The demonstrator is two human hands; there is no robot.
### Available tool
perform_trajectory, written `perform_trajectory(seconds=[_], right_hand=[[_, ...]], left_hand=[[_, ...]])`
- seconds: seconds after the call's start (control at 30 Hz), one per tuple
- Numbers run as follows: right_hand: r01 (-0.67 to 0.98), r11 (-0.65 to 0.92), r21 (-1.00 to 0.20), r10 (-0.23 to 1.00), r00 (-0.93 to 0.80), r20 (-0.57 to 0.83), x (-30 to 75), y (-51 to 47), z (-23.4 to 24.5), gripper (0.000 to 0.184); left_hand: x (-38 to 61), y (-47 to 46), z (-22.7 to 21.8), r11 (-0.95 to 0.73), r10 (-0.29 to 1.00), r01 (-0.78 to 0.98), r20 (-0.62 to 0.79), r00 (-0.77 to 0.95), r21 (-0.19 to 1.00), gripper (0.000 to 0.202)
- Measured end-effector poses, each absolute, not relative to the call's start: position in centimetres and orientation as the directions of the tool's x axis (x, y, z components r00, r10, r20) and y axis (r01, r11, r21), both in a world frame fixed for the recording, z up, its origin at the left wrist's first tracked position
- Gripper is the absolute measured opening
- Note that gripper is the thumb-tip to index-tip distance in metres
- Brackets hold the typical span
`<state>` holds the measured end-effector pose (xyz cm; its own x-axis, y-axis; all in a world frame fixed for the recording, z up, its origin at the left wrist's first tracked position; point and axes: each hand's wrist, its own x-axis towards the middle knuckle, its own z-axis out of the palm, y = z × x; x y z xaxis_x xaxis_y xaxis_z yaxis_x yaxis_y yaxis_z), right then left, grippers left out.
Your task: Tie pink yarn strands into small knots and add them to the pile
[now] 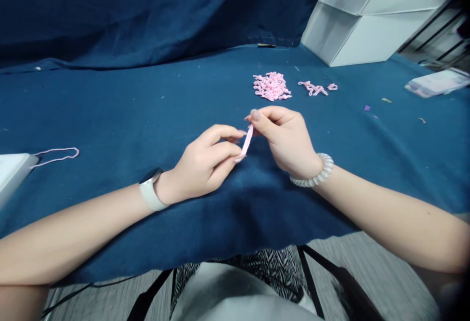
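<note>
Between my two hands is a short strip of folded pink cord [247,140], tilted, its upper end to the right. My left hand [209,159] pinches the lower end between its fingertips. My right hand [281,135] grips the upper end between thumb and forefinger, which partly hide it. Beyond my right hand lies a pile of small looped pink cord pieces [271,86]. A few more pink cord knots [314,88] sit just right of the pile.
A pink cord loop [58,157] sticks out from a white box [14,171] at the left edge. White storage boxes [367,27] stand at the back right. A clear plastic packet [438,83] lies at the far right. Small scraps dot the blue cloth [139,101].
</note>
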<state>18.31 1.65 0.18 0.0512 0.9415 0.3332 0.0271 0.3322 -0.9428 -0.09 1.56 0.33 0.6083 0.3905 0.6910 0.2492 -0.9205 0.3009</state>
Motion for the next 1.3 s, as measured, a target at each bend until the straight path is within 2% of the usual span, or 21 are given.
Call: perform_trajectory(seconds=[0.03, 0.1, 0.27, 0.43, 0.6, 0.8, 0.9, 0.97, 1.03, 1.1, 1.2, 1.3], right_hand=[[0.006, 0.299, -0.954, 0.954, 0.029, 0.3, 18.1, 1.5, 0.1, 0.026], [-0.058, 0.223, -0.973, 0.974, -0.028, 0.225, 17.6, 1.1, 0.0, 0.027], [-0.174, 0.132, -0.976, 0.982, -0.113, 0.153, 16.9, 0.3, 0.3, 0.028], [-0.199, 0.084, -0.976, 0.985, -0.132, 0.112, 17.1, 0.3, 0.3, 0.029], [-0.296, -0.051, -0.954, 0.987, -0.163, -0.002, 17.0, 0.4, -0.3, 0.025], [-0.35, -0.141, -0.926, 0.972, -0.226, -0.063, 16.6, 0.1, -0.3, 0.022], [-0.358, -0.151, -0.921, 0.965, -0.257, -0.058, 16.5, 0.0, -0.1, 0.025], [-0.356, -0.133, -0.925, 0.968, -0.247, -0.044, 16.5, 0.0, -0.1, 0.027], [-0.349, -0.101, -0.932, 0.974, -0.226, -0.021, 16.5, 0.1, -0.1, 0.028], [-0.345, -0.073, -0.936, 0.978, -0.209, 0.001, 16.5, 0.2, -0.2, 0.03], [-0.342, -0.05, -0.938, 0.984, -0.177, 0.012, 16.6, 0.2, -0.5, 0.031], [-0.325, -0.034, -0.945, 0.991, -0.135, 0.012, 16.7, 0.2, -0.8, 0.031]], left_hand=[[-0.2, 1.7, 0.3, -0.95, 0.31, 0.228, 0.735, 0.603, 0.214, 0.01], [-0.4, 2.0, 0.3, -0.98, 0.191, 0.164, 0.775, 0.602, 0.114, 0.013], [-0.4, 2.5, 0.2, -0.995, 0.074, 0.0, 0.753, 0.654, 0.097, 0.017], [-0.3, 2.5, 0.1, -0.995, 0.088, 0.021, 0.757, 0.648, 0.098, 0.019], [-0.1, 2.2, 0.3, -0.99, 0.142, 0.079, 0.792, 0.593, 0.119, 0.019], [-0.5, 1.8, 1.2, -0.992, 0.123, 0.063, 0.784, 0.609, 0.107, 0.023], [-0.2, 1.3, 1.5, -0.959, 0.274, 0.104, 0.777, 0.566, 0.262, 0.022], [0.1, 1.0, 1.4, -0.87, 0.474, 0.132, 0.733, 0.488, 0.475, 0.017], [0.4, 0.8, 1.1, -0.693, 0.679, 0.1, 0.6, 0.423, 0.714, 0.01], [0.6, 0.8, 0.8, -0.46, 0.814, 0.014, 0.415, 0.407, 0.888, 0.005], [0.8, 1.0, 0.6, -0.143, 0.89, -0.172, 0.203, 0.409, 0.975, 0.009], [1.0, 1.1, 0.7, 0.072, 0.913, -0.325, 0.069, 0.403, 0.943, 0.012]])
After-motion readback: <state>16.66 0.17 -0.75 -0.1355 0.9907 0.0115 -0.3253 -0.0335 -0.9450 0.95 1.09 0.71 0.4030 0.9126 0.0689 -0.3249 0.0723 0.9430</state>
